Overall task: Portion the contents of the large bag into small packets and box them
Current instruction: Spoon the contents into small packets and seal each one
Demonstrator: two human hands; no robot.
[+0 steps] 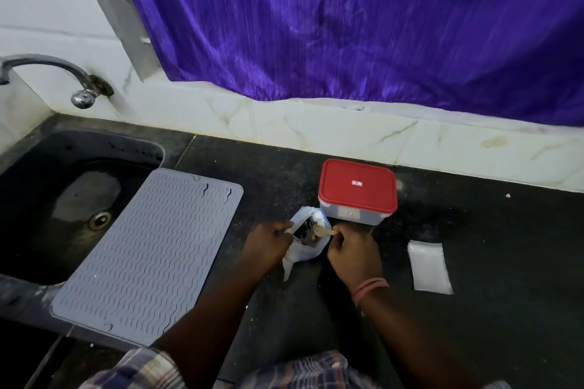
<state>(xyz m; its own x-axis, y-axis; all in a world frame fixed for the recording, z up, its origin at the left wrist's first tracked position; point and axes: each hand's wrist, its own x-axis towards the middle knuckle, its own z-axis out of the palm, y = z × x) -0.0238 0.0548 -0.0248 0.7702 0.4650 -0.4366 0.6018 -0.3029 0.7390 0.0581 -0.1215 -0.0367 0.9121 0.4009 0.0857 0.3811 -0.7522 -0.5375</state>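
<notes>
On counter | bag (pixel 305 251) between left grip (pixel 268 241), right grip (pixel 352 251)

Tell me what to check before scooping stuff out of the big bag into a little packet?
1. Big bag held open by the left hand: ok.
2. Wooden spoon gripped by the right hand: ok.
3. Spoon's tip is inside the bag: ok.
4. Small packets within reach, lying flat on the counter: ok.
5. A packet opened and ready: not ok.
6. Box open for packets: not ok, red lid is on.
</notes>
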